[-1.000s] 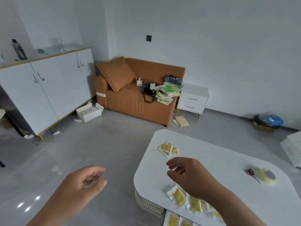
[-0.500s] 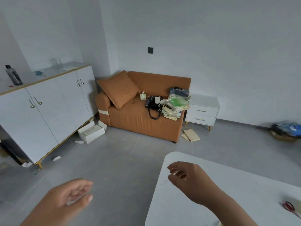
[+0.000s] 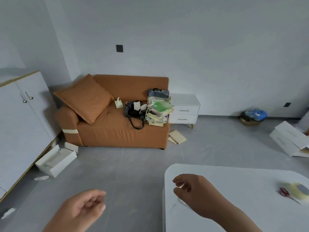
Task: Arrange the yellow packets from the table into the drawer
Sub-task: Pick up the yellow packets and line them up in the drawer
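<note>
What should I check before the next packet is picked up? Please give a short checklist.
1. Left hand free: ok, it holds nothing.
2. Right hand free: ok, fingers loosely curled above the table corner.
3. Packets in view: not ok, none visible.
4. Drawer in view: not ok, out of frame.
5. Tape and scissors clear of the hands: ok, both lie at the table's right side.
</note>
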